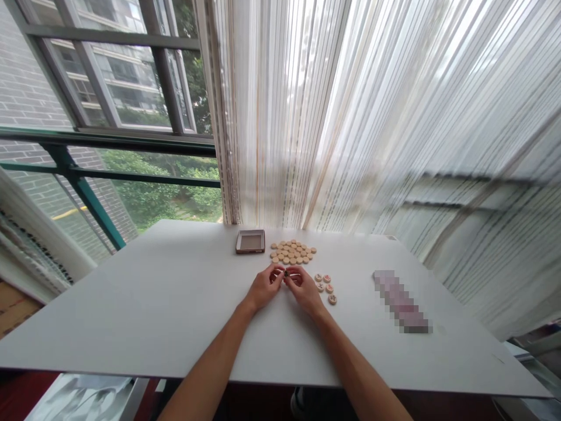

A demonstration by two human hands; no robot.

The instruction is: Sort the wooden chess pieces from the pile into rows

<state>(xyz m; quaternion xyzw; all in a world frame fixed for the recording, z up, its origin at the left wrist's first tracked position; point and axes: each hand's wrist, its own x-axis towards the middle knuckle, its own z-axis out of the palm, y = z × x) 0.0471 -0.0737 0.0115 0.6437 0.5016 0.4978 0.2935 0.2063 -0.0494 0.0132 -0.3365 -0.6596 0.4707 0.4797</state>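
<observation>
My left hand (264,287) and my right hand (302,286) meet over the middle of the white table, fingertips pinched together. Between them shows a small dark thing (286,273), too small to name. Just beyond my fingers lies a cluster of round wooden Chinese chess pieces (293,253) with blank faces up. To the right of my right hand, several more pieces (327,279) show red or dark characters; one of these lies lowest (332,299), nearer me. Parts of my fingers hide each other.
A shallow brown box (250,251) with a pale inside stands at the table's back, left of the pieces. A pixelated pinkish item (401,301) lies on the right of the white table (144,304). A striped curtain (280,117) hangs behind, with an open window at left.
</observation>
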